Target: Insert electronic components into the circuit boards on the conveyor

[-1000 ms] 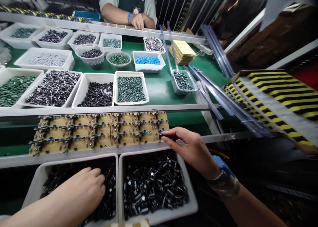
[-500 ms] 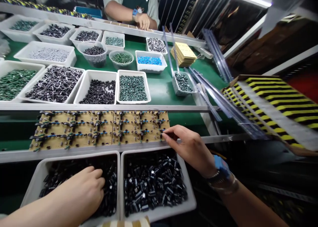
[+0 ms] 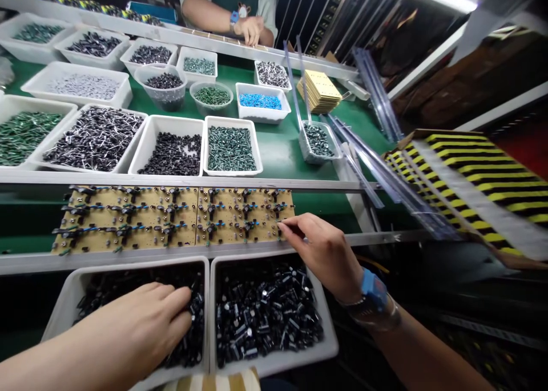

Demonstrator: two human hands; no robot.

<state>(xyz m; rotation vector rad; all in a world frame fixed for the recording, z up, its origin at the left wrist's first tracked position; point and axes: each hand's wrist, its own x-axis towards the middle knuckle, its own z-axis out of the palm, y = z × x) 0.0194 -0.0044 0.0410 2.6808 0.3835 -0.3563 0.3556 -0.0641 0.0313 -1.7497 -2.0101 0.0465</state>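
My left hand is over the left bin of black capacitors, its fingers curled and pressed together. Whatever the fingertips hold, if anything, is hidden. At the lower right corner of the right-hand circuit board, my right hand is closed in a pinch, thumb and index fingertips against the board. What lies in that pinch is too small to make out. Beside this board sits a second tan circuit board. Both carry rows of black, blue and green components.
A second bin of black capacitors stands under my right hand. Beyond the metal rail, trays of parts, such as blue ones, cover the green bench. Clear plastic tubes and a striped box lie right. A co-worker's hand rests opposite.
My left hand has shifted right and turned within the left bin. My right hand stays at the board's corner with its pinch nearly unchanged. The view has tilted slightly.
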